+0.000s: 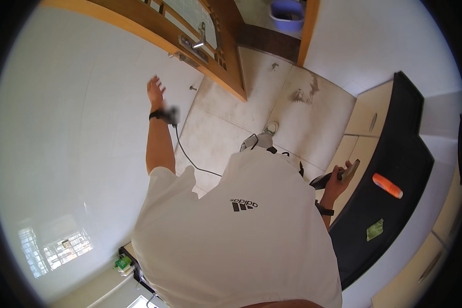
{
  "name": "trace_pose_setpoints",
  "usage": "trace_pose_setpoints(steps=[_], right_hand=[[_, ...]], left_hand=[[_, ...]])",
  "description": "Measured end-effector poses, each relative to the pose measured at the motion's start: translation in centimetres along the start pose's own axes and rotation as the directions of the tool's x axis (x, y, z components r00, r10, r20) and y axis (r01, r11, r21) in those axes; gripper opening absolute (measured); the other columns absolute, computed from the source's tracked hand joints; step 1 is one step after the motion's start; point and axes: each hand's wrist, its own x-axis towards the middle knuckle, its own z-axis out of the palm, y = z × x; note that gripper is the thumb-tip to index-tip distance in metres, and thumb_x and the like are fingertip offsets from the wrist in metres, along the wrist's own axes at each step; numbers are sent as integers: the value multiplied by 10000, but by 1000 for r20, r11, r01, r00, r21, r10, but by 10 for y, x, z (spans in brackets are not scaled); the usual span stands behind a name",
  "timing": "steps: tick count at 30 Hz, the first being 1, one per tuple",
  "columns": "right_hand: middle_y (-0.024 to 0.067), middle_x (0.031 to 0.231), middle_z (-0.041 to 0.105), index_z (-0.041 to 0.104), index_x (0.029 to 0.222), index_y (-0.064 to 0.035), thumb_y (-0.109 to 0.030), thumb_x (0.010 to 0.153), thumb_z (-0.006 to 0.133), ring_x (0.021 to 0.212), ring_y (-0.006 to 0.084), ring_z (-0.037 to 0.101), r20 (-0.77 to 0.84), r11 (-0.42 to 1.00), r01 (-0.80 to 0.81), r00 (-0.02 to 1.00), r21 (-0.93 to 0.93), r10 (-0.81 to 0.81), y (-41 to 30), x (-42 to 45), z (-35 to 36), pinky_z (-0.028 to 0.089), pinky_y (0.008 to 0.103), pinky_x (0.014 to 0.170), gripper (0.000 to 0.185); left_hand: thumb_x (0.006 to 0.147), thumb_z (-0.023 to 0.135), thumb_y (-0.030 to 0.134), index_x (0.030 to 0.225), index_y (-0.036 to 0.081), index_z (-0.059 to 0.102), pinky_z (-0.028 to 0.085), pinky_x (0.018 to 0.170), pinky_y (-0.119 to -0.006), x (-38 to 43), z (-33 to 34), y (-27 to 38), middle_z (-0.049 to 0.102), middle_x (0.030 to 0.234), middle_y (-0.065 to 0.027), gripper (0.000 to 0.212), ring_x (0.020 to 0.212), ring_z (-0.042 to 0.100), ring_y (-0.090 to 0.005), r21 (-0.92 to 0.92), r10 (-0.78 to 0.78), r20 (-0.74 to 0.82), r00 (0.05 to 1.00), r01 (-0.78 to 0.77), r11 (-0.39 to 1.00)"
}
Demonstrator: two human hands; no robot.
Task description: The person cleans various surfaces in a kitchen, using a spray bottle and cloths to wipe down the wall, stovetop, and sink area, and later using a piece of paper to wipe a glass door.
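Note:
My left hand [156, 90] is raised beside the white wall [80, 115], below the handle side of the wooden door [227, 82]. Its fingers are apart and nothing is in them. A black strap with a small device [170, 114] sits on that wrist, and a cable [188, 156] runs from it towards my white shirt [234, 242]. On the other side, my right hand [335, 184] grips a thin flat object [350, 171], whose kind I cannot tell. That hand is beside the cream cabinet [360, 152] with a black top [402, 154].
An orange bottle [387, 186] and a green packet [375, 230] lie on the black top. The door stands ajar over stained floor tiles [211, 131]. Past the dark threshold [269, 42] is a purple basin [288, 24]. Green-and-white packaging [123, 265] is at lower left.

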Motion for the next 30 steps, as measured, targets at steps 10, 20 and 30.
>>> trace_pose_setpoints(steps=[10,20,30], right_hand=[[67,1294,597,496,1396,1,23,926,682,914,115,594,-209,971,-72,970,227,121,0,-17,-18,511,292,833,506],[94,1331,588,508,1348,24,33,910,690,902,126,606,-204,989,-125,973,-77,107,-3,-17,-13,522,296,819,474],[74,1321,582,494,1375,17,33,909,678,920,129,612,-486,966,-245,856,-85,175,-22,-30,4,517,289,811,502]], left_hand=[[1067,477,241,1478,40,463,437,1107,-423,-25,54,-43,533,1470,-125,458,1291,536,-296,-208,315,272,909,-264,942],[959,585,131,1030,27,717,456,1054,-506,-132,208,83,701,1060,-168,183,1035,611,-414,377,492,785,376,-920,102],[899,738,270,1172,115,664,412,1053,-461,-32,367,64,673,1201,-46,323,1191,549,-311,-121,403,914,-36,-975,187]])
